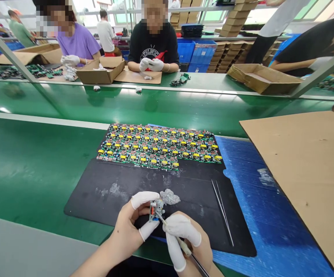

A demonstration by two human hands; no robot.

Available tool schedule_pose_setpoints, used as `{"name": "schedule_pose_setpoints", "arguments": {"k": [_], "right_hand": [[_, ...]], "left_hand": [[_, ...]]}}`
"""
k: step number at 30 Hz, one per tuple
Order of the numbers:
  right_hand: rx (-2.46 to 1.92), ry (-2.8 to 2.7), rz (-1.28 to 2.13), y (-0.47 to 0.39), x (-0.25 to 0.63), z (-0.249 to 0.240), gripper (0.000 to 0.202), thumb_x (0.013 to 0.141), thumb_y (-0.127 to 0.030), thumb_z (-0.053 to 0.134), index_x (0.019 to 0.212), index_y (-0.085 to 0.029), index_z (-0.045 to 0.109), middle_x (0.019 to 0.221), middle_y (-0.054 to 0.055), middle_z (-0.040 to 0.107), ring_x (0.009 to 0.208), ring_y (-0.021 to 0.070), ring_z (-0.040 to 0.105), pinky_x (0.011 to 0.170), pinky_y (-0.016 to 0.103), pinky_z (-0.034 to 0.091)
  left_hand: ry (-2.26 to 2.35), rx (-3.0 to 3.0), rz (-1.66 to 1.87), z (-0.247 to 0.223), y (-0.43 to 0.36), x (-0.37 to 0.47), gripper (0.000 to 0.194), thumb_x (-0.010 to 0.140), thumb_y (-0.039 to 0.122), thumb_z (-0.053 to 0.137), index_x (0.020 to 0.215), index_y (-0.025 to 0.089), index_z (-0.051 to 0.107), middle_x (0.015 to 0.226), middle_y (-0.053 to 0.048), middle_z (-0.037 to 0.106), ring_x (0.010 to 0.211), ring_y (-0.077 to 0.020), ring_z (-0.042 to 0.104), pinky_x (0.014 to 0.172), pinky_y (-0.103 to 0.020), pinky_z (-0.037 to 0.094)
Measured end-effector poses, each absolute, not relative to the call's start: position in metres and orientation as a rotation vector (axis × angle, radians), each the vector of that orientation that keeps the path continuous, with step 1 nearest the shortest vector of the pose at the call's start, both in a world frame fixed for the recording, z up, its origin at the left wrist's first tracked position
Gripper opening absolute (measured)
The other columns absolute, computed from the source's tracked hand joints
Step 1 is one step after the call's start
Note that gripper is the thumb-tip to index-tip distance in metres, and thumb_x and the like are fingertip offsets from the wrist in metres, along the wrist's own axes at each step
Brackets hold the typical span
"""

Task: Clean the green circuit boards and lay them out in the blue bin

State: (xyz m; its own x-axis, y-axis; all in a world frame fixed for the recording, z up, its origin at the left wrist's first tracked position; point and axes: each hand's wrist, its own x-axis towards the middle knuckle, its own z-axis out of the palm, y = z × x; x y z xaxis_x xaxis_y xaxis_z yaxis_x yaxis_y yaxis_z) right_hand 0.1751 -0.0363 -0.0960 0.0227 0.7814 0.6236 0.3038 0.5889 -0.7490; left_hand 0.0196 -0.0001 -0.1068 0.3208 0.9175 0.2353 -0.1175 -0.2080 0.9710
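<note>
Head view: left hand (132, 227) pinches small board (154, 211); right hand (188, 240) grips tool (174, 234), tip between the left fingertips; steady both.

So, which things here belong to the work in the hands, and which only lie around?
In use:
left hand
small circuit board
right hand
thin tool
grey putty lump

Lying about:
tweezers
cardboard sheet
panel of boards

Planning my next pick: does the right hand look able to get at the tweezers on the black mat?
Probably yes: the tweezers lie bare just right of the right hand, but it already holds a thin tool.
</note>
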Motion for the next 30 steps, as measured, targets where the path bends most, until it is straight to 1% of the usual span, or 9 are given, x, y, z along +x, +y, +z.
{"name": "schedule_pose_setpoints", "arguments": {"k": [3,5,9,12,15,19,22,24,30], "right_hand": [[-0.927,-1.623,0.362,-0.032,0.174,-0.100,0.035,0.080,-0.001,0.047,0.105,-0.026,0.052,0.067,0.001,0.057,0.053,0.0159,0.054,0.050,0.029,0.051],[-0.902,-1.668,0.282,-0.030,0.173,-0.102,0.038,0.079,-0.001,0.047,0.107,-0.025,0.053,0.066,0.001,0.056,0.051,0.0156,0.050,0.047,0.028,0.049],[-0.869,-1.784,0.093,-0.031,0.175,-0.102,0.049,0.075,0.001,0.048,0.120,-0.015,0.051,0.079,0.011,0.064,0.059,0.0173,0.052,0.050,0.029,0.053],[-0.854,-1.842,-0.007,-0.032,0.176,-0.102,0.046,0.078,0.001,0.047,0.122,-0.010,0.051,0.081,0.013,0.064,0.063,0.0183,0.054,0.050,0.029,0.054],[-0.852,-1.795,-0.006,-0.031,0.175,-0.103,0.041,0.080,0.003,0.045,0.118,-0.010,0.053,0.080,0.011,0.062,0.063,0.0176,0.051,0.047,0.028,0.051],[-0.865,-1.742,0.075,-0.031,0.174,-0.104,0.048,0.074,0.008,0.048,0.117,-0.012,0.052,0.077,0.006,0.054,0.063,0.0164,0.046,0.048,0.028,0.047],[-0.883,-1.733,0.143,-0.033,0.173,-0.104,0.052,0.073,0.010,0.047,0.118,-0.014,0.051,0.074,0.002,0.047,0.064,0.0165,0.044,0.052,0.029,0.047],[-0.877,-1.725,0.123,-0.033,0.172,-0.104,0.051,0.075,0.009,0.047,0.120,-0.014,0.050,0.074,0.002,0.045,0.065,0.0168,0.045,0.053,0.029,0.048],[-0.889,-1.773,0.050,-0.033,0.174,-0.108,0.051,0.075,0.008,0.049,0.122,-0.011,0.050,0.078,0.005,0.050,0.066,0.0172,0.046,0.049,0.027,0.046]], "left_hand": [[0.801,1.514,1.177,-0.107,0.001,0.017,0.044,0.085,0.010,0.068,0.123,0.031,0.063,0.114,-0.004,0.070,0.099,-0.0164,0.073,0.087,-0.022,0.061],[0.807,1.605,1.213,-0.108,0.002,0.016,0.050,0.083,0.005,0.067,0.125,0.032,0.062,0.116,-0.004,0.069,0.101,-0.0159,0.071,0.088,-0.021,0.060],[0.817,1.784,1.305,-0.111,0.003,0.015,0.055,0.081,0.001,0.066,0.127,0.029,0.062,0.117,-0.005,0.070,0.109,-0.0160,0.068,0.093,-0.022,0.058],[0.847,1.801,1.333,-0.111,0.003,0.017,0.055,0.080,0.002,0.068,0.128,0.029,0.062,0.118,-0.005,0.071,0.110,-0.0161,0.068,0.095,-0.021,0.056],[0.850,1.666,1.293,-0.110,0.002,0.019,0.055,0.080,0.005,0.071,0.127,0.031,0.063,0.117,-0.004,0.072,0.103,-0.0157,0.071,0.090,-0.019,0.058],[0.831,1.482,1.220,-0.109,0.000,0.019,0.056,0.080,0.005,0.072,0.127,0.034,0.062,0.114,-0.002,0.073,0.095,-0.0154,0.074,0.088,-0.020,0.059],[0.853,1.575,1.238,-0.109,0.001,0.016,0.055,0.079,0.004,0.071,0.125,0.032,0.064,0.115,-0.003,0.072,0.101,-0.0158,0.072,0.091,-0.020,0.058],[0.856,1.678,1.252,-0.110,0.002,0.015,0.055,0.079,0.003,0.070,0.126,0.031,0.064,0.116,-0.004,0.072,0.104,-0.0159,0.071,0.092,-0.020,0.057],[0.839,1.807,1.296,-0.113,0.002,0.015,0.057,0.081,0.003,0.069,0.130,0.029,0.060,0.118,-0.005,0.071,0.108,-0.0153,0.069,0.093,-0.020,0.057]]}}
